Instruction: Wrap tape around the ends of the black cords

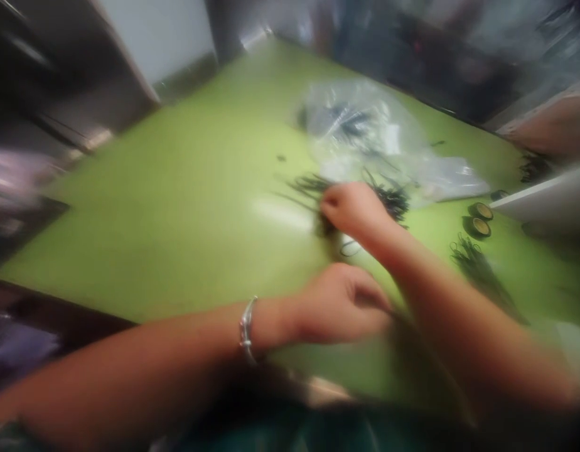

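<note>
My right hand (353,210) reaches across to a pile of dark thin cords (391,201) on the green table (191,188). Its fingers are curled closed at the pile, and what they grip is hidden. Nearer to me, my left hand (344,304), with a silver bracelet (247,329) at its wrist, has its fingers pressed together beneath my right forearm. Whatever it holds is too blurred to make out. A small loop of cord (350,246) shows between the hands. Behind the pile lies a clear plastic bag (360,125) with dark items inside.
Black tape rolls (478,226) stand at the right beside another bundle of dark cords (483,270). A white panel (548,194) juts in from the right edge. Past it, a person's arm (553,122) is near more dark cords (535,168).
</note>
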`<action>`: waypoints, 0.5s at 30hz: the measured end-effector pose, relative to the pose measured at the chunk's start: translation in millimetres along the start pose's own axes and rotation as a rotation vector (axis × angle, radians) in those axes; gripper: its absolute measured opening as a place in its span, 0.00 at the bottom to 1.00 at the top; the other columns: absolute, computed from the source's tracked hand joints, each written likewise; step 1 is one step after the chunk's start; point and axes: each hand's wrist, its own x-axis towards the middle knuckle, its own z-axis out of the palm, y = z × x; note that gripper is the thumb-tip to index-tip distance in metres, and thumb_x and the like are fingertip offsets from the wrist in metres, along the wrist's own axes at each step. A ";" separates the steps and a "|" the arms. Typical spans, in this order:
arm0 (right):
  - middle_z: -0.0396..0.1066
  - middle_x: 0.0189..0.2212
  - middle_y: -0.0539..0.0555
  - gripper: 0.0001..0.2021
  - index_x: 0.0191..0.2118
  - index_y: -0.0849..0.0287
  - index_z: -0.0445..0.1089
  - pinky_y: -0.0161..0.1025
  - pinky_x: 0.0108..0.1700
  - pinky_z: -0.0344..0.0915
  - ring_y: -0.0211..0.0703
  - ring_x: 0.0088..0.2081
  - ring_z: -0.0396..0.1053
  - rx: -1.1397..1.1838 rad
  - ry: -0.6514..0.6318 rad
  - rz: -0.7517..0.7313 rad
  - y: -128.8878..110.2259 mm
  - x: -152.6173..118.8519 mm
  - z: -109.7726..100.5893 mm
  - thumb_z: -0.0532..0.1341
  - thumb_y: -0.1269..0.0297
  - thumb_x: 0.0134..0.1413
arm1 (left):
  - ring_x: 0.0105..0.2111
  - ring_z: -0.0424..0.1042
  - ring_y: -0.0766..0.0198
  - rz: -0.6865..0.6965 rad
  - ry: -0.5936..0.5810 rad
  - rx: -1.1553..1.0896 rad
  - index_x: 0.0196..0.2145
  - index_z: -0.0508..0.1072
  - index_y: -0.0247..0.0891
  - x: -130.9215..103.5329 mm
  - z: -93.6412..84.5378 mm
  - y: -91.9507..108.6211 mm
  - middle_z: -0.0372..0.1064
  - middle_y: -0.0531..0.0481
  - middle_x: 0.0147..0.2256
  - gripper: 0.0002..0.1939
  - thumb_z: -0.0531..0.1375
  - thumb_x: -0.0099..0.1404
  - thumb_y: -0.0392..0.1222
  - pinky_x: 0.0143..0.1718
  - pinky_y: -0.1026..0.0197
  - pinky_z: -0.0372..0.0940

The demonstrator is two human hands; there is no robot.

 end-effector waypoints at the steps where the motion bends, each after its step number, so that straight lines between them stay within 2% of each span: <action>1: 0.72 0.25 0.52 0.06 0.28 0.61 0.74 0.37 0.33 0.59 0.40 0.29 0.67 0.112 0.063 -0.006 4.8 -2.2 -1.1 0.60 0.70 0.51 | 0.32 0.72 0.66 -0.012 0.010 0.002 0.30 0.78 0.33 0.6 -0.2 1.8 0.75 0.48 0.31 0.06 0.60 0.57 0.33 0.35 0.65 0.67; 5: 0.69 0.24 0.49 0.07 0.31 0.59 0.73 0.36 0.31 0.62 0.37 0.29 0.67 0.632 0.380 -0.012 28.5 -15.8 -0.4 0.62 0.61 0.56 | 0.28 0.70 0.66 -0.114 0.102 -0.011 0.28 0.78 0.33 4.0 -2.7 8.5 0.74 0.48 0.29 0.05 0.61 0.57 0.34 0.31 0.65 0.66; 7: 0.68 0.26 0.49 0.10 0.33 0.57 0.73 0.34 0.29 0.62 0.37 0.31 0.67 0.800 0.484 0.015 39.6 -24.1 4.5 0.62 0.55 0.56 | 0.26 0.69 0.67 -0.177 0.144 -0.024 0.29 0.78 0.33 5.1 -5.2 9.7 0.73 0.48 0.29 0.05 0.62 0.57 0.37 0.27 0.65 0.65; 11: 0.68 0.29 0.50 0.13 0.36 0.57 0.71 0.32 0.29 0.65 0.38 0.36 0.69 0.945 0.552 0.119 45.7 -39.9 5.7 0.63 0.51 0.55 | 0.21 0.67 0.69 -0.300 0.149 -0.048 0.32 0.78 0.32 4.4 -10.9 8.1 0.72 0.48 0.28 0.09 0.63 0.57 0.41 0.22 0.66 0.63; 14: 0.65 0.30 0.49 0.15 0.37 0.59 0.69 0.29 0.30 0.65 0.35 0.38 0.71 0.992 0.640 0.195 30.2 -56.5 -17.9 0.52 0.54 0.64 | 0.22 0.67 0.69 -0.346 0.122 -0.055 0.32 0.78 0.32 4.1 -12.7 8.2 0.72 0.47 0.29 0.09 0.65 0.56 0.41 0.23 0.65 0.63; 15: 0.65 0.31 0.49 0.17 0.36 0.60 0.68 0.28 0.31 0.65 0.34 0.39 0.72 1.009 0.632 0.208 22.3 -64.5 -28.4 0.47 0.56 0.66 | 0.22 0.67 0.69 -0.368 0.121 -0.070 0.31 0.78 0.32 4.6 -12.4 9.1 0.72 0.47 0.28 0.09 0.65 0.56 0.42 0.23 0.65 0.63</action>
